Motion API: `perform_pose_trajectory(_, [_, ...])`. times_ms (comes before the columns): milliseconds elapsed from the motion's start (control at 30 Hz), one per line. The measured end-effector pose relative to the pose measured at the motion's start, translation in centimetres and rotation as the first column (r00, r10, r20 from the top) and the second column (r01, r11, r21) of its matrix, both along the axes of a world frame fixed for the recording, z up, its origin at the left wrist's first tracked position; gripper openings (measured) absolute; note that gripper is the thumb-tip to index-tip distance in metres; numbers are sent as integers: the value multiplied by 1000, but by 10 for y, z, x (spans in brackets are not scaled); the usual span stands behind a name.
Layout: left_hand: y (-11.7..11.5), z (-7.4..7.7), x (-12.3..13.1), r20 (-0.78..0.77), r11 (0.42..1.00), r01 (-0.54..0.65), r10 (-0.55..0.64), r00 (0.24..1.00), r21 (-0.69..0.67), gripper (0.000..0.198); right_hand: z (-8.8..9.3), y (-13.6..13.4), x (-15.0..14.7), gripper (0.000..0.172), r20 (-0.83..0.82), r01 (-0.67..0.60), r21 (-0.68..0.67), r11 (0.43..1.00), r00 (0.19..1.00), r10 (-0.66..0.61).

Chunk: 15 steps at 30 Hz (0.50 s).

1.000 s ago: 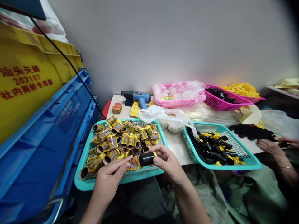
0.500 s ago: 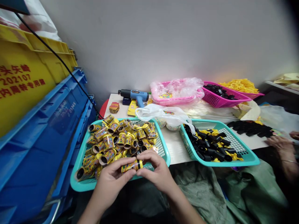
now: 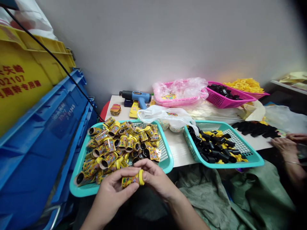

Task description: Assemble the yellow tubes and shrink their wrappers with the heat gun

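A small yellow-labelled tube (image 3: 131, 180) with a yellow end ring lies between both my hands, just in front of the near rim of a teal basket (image 3: 168, 162). My left hand (image 3: 112, 193) is closed round the tube's left part. The fingers of my right hand (image 3: 155, 177) pinch its right end. That basket is heaped with several labelled tubes (image 3: 117, 143) of the same kind. To the right, a second teal basket (image 3: 251, 153) holds black tubes and yellow rings (image 3: 216, 148).
Blue crates (image 3: 45, 137) and a yellow crate (image 3: 24, 73) stack at the left. A blue heat gun (image 3: 136, 95), plastic bags (image 3: 165, 115) and pink baskets (image 3: 227, 102) lie on the table behind. Another person's hands (image 3: 287, 145) rest at the right edge near black parts (image 3: 256, 129).
The black tube, bare at its right end a second ago, now sits fully inside the label between my hands. Both hands have drawn closer to me, off the basket's rim.
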<state>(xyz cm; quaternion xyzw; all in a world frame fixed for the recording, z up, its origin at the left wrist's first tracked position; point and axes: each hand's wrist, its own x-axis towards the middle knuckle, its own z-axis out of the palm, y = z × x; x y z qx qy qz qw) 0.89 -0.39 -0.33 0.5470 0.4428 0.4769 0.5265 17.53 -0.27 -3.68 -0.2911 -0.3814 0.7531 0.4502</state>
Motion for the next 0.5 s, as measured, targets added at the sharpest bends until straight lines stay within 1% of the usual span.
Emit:
perform_pose_trajectory(67, [0,-2,-4,-61,998,49,-46,997,46,16,2,2,8,46,94,-43,61,997,995,37])
perform_pose_trajectory(100, [2,-3,-7,-127,994,64,-53,990,86,15,3,5,14,46,184,-46,117,992,983,24])
perform_pose_trajectory(133, [4,-6,-9,-215,988,64,-32,976,144,14,5,11,21,42,306,-22,201,979,951,-41])
perform_pose_trajectory(167, [7,-9,-12,-317,974,59,13,948,217,15,7,17,29,34,440,15,313,950,884,-159])
perform_pose_trajectory(200, [10,-13,-13,-422,954,60,73,904,294,17,9,25,37,25,561,44,438,898,767,-311])
perform_pose_trajectory(233, [13,-17,-15,-518,931,78,128,846,358,21,11,33,45,19,648,44,546,837,612,-455])
perform_pose_trajectory(267, [16,-21,-15,-598,911,120,155,786,394,25,12,42,53,17,715,-1,606,795,439,-544])
perform_pose_trajectory(300, [18,-24,-15,-663,897,179,152,733,403,28,11,49,59,17,761,-63,623,779,279,-586])
perform_pose_trajectory(333, [18,-27,-15,-714,888,242,127,689,391,30,10,56,64,22,796,-128,604,787,149,-587])
perform_pose_trajectory(367, [19,-29,-15,-746,880,290,101,659,375,31,9,61,68,26,820,-181,570,802,54,-570])
perform_pose_trajectory(400, [18,-30,-16,-757,875,313,89,648,370,32,7,64,70,27,834,-214,539,814,-1,-553])
perform_pose_trajectory(433, [17,-31,-17,-752,870,315,93,653,380,31,5,67,71,22,841,-235,522,820,-19,-541])
perform_pose_trajectory(500, [14,-32,-22,-710,863,267,139,690,428,27,2,68,74,6,840,-242,527,815,0,-543])
